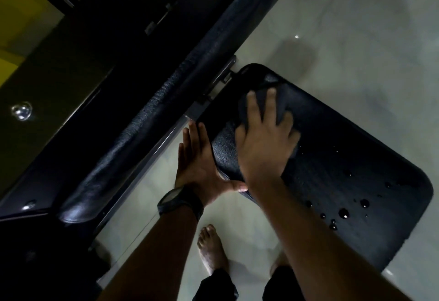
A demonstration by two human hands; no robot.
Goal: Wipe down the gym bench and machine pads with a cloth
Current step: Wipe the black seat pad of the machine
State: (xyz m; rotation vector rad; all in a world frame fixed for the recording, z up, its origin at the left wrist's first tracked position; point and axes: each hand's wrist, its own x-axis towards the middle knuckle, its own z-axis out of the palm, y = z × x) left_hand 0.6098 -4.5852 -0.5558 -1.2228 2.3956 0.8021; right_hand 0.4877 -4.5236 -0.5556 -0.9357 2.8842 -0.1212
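Note:
A black padded seat (337, 158) of a gym bench fills the middle right, with water droplets (343, 212) beaded on its near right part. My right hand (266, 136) lies flat with spread fingers on a dark cloth (281, 107), pressing it onto the seat's far left area. My left hand (199, 162), with a dark wristwatch (179, 202) on its wrist, rests with straight fingers against the seat's left edge, thumb under the near rim. A long black backrest pad (147, 120) runs diagonally to the left of the seat.
A metal hinge bracket (221, 79) joins seat and backrest. Pale tiled floor (344, 39) surrounds the bench. My bare feet (211, 246) stand just below the seat. Dark machine frame parts (35, 241) fill the lower left; a yellow surface (14, 15) shows at top left.

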